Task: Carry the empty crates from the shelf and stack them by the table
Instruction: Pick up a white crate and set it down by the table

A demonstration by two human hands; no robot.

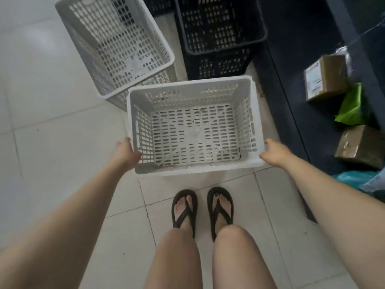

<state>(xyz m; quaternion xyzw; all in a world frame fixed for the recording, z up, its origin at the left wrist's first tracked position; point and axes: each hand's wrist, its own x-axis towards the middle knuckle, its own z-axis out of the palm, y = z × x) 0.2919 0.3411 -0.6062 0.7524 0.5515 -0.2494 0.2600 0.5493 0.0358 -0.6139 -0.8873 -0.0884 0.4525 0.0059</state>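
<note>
Small storeroom or stock area. Grounds: pale tiled floor (52, 142); empty perforated plastic crates, namely near white crate (193, 163), far white crate (116, 44) and dark crate stack (220, 51); dark blue shelf (291, 101) alongside holding labelled cardboard parcel (325, 76), second taped parcel (360, 144) and green plastic bag (352, 105).

White crate (193, 167): matt perforated plastic; floor (52, 122): glossy smooth tile; boxes (327, 80): brown cardboard.

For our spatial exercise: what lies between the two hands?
The white crate, its sides held by the left hand and right hand, in the head view.
</note>
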